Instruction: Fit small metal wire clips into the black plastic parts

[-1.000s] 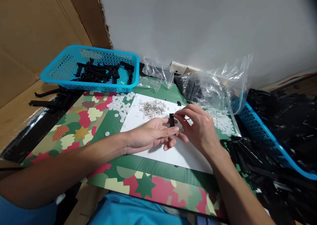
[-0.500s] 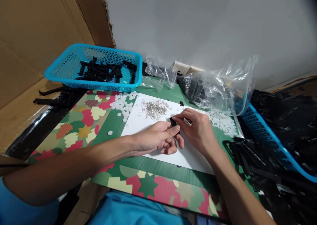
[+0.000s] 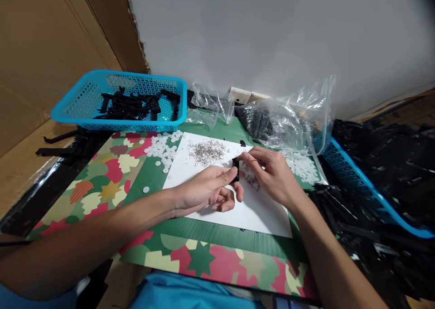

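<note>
Over white paper (image 3: 261, 218), black part (image 3: 237, 169), small, narrow, glossy

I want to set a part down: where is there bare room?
Left of the white discs, between the left basket and left arm, the mat looks bare; so does the paper below the left hand. Crowded: the paper's far part, with metal bits; the right side, with black parts.

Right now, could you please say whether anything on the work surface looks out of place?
One white disc lies alone on the green surface, left of the white paper and apart from the cluster of white discs, so it looks stray.
</note>
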The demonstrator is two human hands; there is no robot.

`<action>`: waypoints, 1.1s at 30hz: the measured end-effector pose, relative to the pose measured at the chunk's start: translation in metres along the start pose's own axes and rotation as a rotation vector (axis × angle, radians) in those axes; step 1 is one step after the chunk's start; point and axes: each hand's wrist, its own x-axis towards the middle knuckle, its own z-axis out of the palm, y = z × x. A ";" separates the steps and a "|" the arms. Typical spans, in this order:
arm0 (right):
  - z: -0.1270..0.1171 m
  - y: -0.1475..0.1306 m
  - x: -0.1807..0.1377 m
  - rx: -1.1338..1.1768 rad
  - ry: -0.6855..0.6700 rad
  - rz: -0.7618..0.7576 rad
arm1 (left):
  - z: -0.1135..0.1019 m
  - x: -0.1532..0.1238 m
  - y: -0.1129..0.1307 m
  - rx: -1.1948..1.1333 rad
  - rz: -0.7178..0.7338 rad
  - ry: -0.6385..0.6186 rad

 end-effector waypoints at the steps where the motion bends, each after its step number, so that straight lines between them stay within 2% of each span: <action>1: -0.001 0.001 0.000 0.014 0.000 0.003 | 0.000 0.000 0.000 -0.001 -0.001 0.002; 6: -0.004 0.005 -0.001 0.079 0.002 0.036 | -0.003 0.000 0.001 0.030 -0.013 0.000; 14: -0.002 -0.001 -0.002 0.014 0.001 -0.019 | -0.003 0.002 0.002 0.078 -0.059 0.040; 22: 0.000 0.003 -0.004 -0.105 -0.011 -0.160 | -0.002 0.000 0.005 0.019 -0.101 0.060; 27: 0.002 0.009 -0.005 -0.150 0.035 -0.258 | -0.002 0.000 0.007 -0.025 -0.100 -0.002; 33: 0.005 0.013 -0.006 -0.136 0.121 -0.325 | -0.001 -0.001 0.008 -0.102 -0.051 -0.018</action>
